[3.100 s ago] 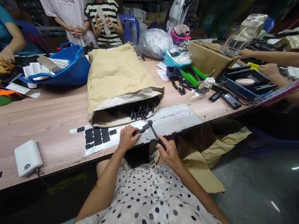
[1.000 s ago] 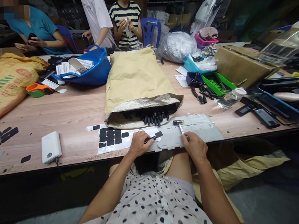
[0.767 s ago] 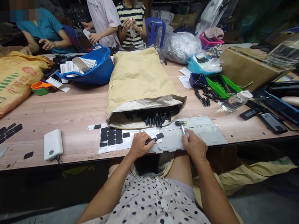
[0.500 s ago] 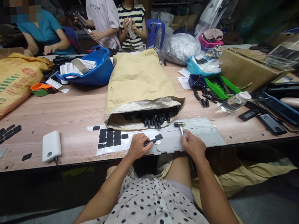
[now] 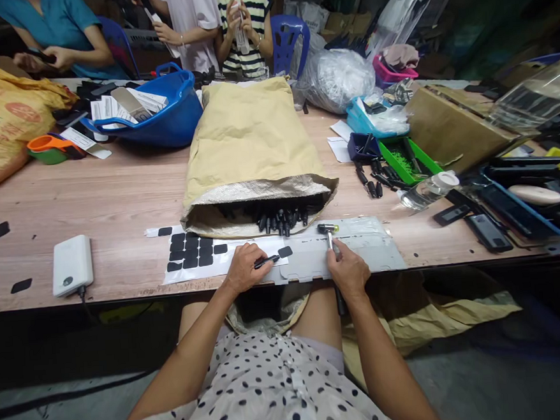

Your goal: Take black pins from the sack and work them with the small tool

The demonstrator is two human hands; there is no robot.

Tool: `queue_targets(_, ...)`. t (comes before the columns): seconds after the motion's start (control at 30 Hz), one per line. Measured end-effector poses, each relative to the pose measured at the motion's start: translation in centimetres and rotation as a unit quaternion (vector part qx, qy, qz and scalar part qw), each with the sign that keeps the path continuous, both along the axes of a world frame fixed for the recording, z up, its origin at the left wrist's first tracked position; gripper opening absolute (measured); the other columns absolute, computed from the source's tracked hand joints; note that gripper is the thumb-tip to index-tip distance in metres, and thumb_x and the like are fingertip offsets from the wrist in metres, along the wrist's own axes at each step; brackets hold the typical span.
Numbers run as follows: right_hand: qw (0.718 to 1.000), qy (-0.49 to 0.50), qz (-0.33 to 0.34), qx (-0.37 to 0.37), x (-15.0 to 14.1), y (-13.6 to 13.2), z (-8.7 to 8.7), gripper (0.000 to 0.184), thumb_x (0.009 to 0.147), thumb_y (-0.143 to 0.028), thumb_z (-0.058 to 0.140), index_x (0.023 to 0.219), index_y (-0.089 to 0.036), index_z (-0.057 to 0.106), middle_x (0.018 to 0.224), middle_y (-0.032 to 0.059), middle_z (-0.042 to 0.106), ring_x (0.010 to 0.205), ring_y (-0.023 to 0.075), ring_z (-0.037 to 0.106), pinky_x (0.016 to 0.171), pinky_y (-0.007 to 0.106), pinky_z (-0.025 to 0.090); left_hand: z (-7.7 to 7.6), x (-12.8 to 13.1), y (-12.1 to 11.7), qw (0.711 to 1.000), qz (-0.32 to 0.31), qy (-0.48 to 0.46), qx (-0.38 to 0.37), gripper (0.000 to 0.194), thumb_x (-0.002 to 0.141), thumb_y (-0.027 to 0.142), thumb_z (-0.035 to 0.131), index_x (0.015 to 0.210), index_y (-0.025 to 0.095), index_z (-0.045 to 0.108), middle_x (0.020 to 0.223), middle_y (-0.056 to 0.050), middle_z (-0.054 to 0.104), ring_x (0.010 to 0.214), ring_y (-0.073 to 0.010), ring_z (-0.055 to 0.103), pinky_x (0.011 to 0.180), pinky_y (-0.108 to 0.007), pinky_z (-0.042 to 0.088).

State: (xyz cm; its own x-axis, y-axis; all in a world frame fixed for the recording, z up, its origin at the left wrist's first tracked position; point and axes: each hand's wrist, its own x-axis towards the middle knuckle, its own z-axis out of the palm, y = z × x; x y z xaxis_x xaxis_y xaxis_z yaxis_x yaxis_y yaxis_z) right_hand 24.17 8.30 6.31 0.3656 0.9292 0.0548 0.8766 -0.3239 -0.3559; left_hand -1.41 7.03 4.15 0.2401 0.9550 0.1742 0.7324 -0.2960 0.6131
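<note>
1 black part (image 5: 267,261) is being pinched by the left hand (image 5: 244,267) beside 1 black patch (image 5: 285,252); over grey board (image 5: 376,249), 1 hammer (image 5: 328,229) is being gripped mid-handle by the right hand (image 5: 349,266), presumably for control.

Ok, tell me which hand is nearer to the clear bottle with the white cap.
Right. The right hand, gripping the hammer, is left of the white-capped bottle and lower in view; the left hand, holding a slim black piece, is farther left.

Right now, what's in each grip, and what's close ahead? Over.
Left grip closed on black pen-shaped part. Right grip around small hammer. Paper sack just ahead, mouth open, black parts showing.
</note>
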Motion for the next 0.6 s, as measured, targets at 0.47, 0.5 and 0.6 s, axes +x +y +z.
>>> queue_targets(0.47,1.0,0.001,0.007,-0.005,-0.6,1.2,0.8,0.05,0.088,-0.021,0.055,0.135,-0.033,0.065,0.094,0.0035,0.061,0.075,0.0155,0.049,0.059,0.026,0.024,-0.5,-0.2,1.4,1.0,-0.008,0.004,0.015,0.015,0.085,0.035,0.064,0.079,0.023,0.071,0.078,-0.004,0.066,0.082,-0.0217,0.059,0.081,-0.036,0.045)
queue_targets(0.5,1.0,0.004,0.005,-0.007,-0.7,1.3,1.0,0.049,0.088,-0.021,0.055,0.135,-0.033,0.065,0.095,0.0036,0.061,0.076,0.0156,0.049,0.059,0.026,0.024,-0.5,-0.2,1.5,1.0,-0.008,0.006,0.016,0.015,0.085,0.035,0.064,0.079,0.023,0.071,0.078,-0.004,0.066,0.082,-0.0218,0.059,0.082,-0.036,0.045)
queue_targets(0.6,1.0,0.014,-0.004,-0.014,-0.7,1.5,1.3,0.049,0.088,-0.021,0.055,0.135,-0.032,0.065,0.094,0.0034,0.062,0.077,0.0156,0.049,0.06,0.026,0.025,-0.6,0.0,1.9,1.0,-0.01,0.007,0.018,0.016,0.085,0.035,0.064,0.078,0.023,0.071,0.077,-0.003,0.066,0.082,-0.0218,0.058,0.082,-0.036,0.045)
